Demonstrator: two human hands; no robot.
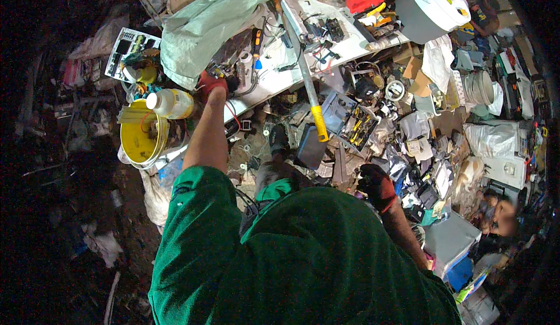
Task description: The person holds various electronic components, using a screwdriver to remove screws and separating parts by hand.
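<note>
My left hand (213,86), in a red and dark glove, reaches onto the white tabletop (274,83). Its fingers are curled at a small dark piece among wires and parts, which I cannot make out. Just beyond it lies a pale translucent plastic sheet (204,27). An orange-and-black screwdriver (256,42) rests to its right, and a white plastic jar (170,104) stands to its left. Away from the table, my right hand (378,188), in a black and red glove, hangs low over the cluttered floor. Its fingers are loosely apart and nothing shows in them.
A yellow bucket (140,138) stands at the left, below a circuit board (131,51). One long metal pole with a yellow grip (319,121) leans across the table edge. A box of tools (353,121) and scrap cover the floor. A white bucket (431,10) sits far right.
</note>
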